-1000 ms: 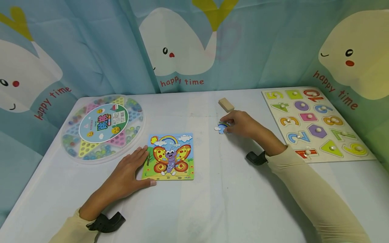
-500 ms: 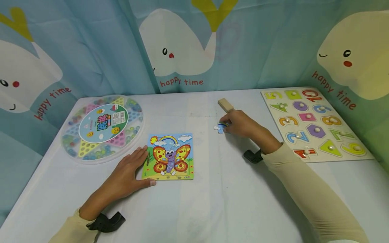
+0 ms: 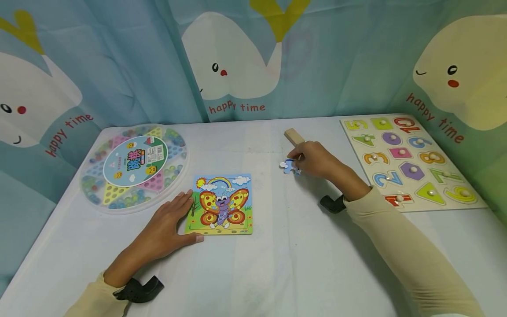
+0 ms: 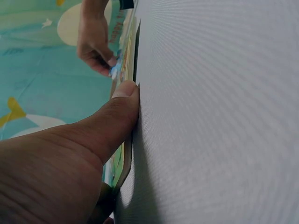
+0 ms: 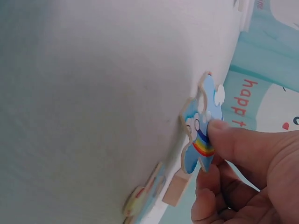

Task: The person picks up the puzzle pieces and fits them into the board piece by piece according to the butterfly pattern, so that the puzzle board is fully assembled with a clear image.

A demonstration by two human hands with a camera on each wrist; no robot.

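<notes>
My left hand [image 3: 168,229] rests at the left side of a square butterfly jigsaw puzzle [image 3: 222,204], fingers along its left edge and thumb against the near edge. In the left wrist view the thumb [image 4: 114,114] lies along the puzzle's rim. Over the table to the right, my right hand [image 3: 317,160] pinches blue jigsaw pieces [image 3: 288,166] between thumb and fingers. The right wrist view shows these pieces [image 5: 201,135] overlapping, with a rainbow and white clouds printed on them; the thumb covers part of them.
A wooden block [image 3: 294,135] lies just beyond my right hand. To the right is a number-and-shape peg board [image 3: 425,165]. A round Chinese checkers set [image 3: 134,169] with marbles stands at left. A printed curtain [image 3: 336,66] hangs behind the white table [image 3: 277,273].
The blue pieces have turned slightly in my right hand, and the rainbow has become less visible in the head view. My left hand and the butterfly puzzle have stayed put.
</notes>
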